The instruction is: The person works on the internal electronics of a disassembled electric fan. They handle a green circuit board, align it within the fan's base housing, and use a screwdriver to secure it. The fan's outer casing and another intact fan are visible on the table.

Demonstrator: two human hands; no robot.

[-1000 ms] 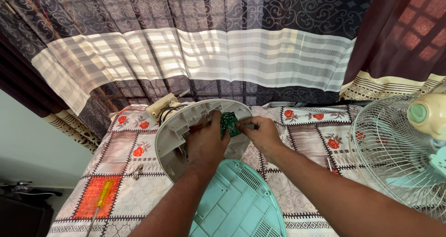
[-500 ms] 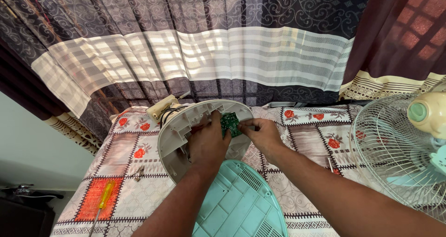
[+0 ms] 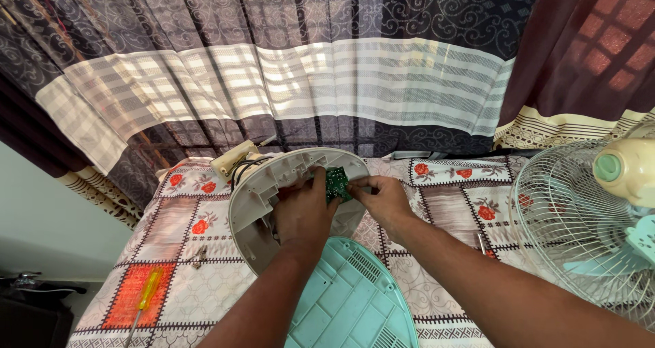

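Note:
A round white plastic fan base (image 3: 254,191) stands tilted up on the table, its open underside facing me. Inside it sits a small green circuit board (image 3: 336,183). My left hand (image 3: 302,210) rests inside the base with its fingers on the board's left edge. From the other side, my right hand (image 3: 379,196) pinches the board's right edge. Both hands hold the board together. A beige part with dark wires (image 3: 234,160) sticks out behind the base's upper left rim.
A pale green slotted round cover (image 3: 351,300) lies below my hands. A yellow-handled screwdriver (image 3: 146,293) lies at the table's left front. A fan head with wire guard (image 3: 587,218) stands at right. Small screws (image 3: 200,255) lie left of the base. Curtains hang behind.
Both hands stay on the green board inside the base; only slight finger shifts are visible.

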